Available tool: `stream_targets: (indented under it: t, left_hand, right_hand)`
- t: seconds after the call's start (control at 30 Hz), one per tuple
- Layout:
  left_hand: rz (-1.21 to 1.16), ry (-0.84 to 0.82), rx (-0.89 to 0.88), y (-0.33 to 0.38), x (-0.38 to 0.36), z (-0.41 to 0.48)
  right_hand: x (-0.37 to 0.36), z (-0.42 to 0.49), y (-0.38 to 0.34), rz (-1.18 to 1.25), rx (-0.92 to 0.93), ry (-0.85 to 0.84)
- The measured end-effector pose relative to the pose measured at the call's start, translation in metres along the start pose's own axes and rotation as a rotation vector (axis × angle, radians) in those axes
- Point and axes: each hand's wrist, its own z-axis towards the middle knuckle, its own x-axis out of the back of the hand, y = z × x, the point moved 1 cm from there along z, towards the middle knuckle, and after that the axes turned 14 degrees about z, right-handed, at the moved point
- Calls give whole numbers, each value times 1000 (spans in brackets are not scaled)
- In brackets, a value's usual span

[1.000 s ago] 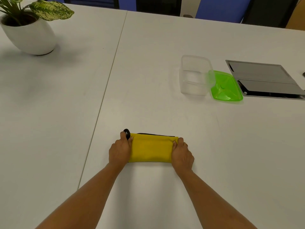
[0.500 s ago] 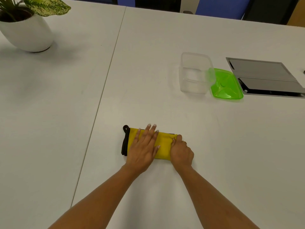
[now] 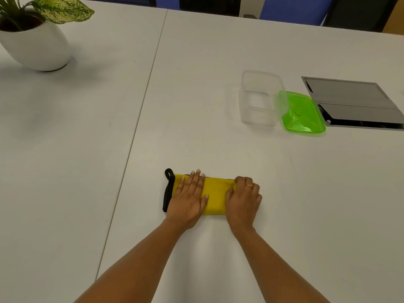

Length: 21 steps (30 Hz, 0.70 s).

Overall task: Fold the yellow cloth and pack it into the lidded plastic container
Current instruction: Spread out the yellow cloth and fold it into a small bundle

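Note:
The yellow cloth (image 3: 215,193) lies folded into a narrow strip on the white table, with a black edge and loop at its left end. My left hand (image 3: 189,197) rests flat on the strip's left half, fingers spread. My right hand (image 3: 243,197) curls over the right end and grips that edge. The clear plastic container (image 3: 260,99) stands open at the far right, and its green lid (image 3: 302,113) lies beside it, leaning against its right wall.
A white pot with a leafy plant (image 3: 35,44) stands at the far left. A grey cable hatch (image 3: 354,103) is set into the table right of the lid. A seam (image 3: 140,119) runs down the table. Chairs line the far edge.
My left hand let go of the cloth's left end and now lies flat on top of it. The black edge at the left has come into view. The right hand stays at the right end.

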Motion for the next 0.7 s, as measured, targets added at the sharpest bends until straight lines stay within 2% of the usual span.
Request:
stream_targets:
  t: [0.07, 0.13, 0.2, 0.23, 0.33, 0.43, 0.7]
  left_hand:
    - [-3, 3, -1, 1, 2, -2]
    - [9, 11, -7, 2, 3, -3]
    - [8, -1, 9, 2, 1, -2]
    - [-3, -3, 25, 2, 0, -3]
    - [2, 4, 32, 3, 1, -4]
    - [-11, 35, 36, 4, 4, -4]
    - [-70, 41, 160, 3, 5, -12]
  right_hand:
    - [-2, -5, -16, 161, 175, 8]
    - [-11, -11, -30, 261, 303, -128]
    - [-21, -16, -37, 331, 255, -366]
    - [-23, -16, -35, 359, 225, -410]
    - [-26, -13, -27, 371, 218, -458]
    - [-28, -12, -24, 299, 309, -509]
    - [-33, -15, -5, 57, 458, -465]
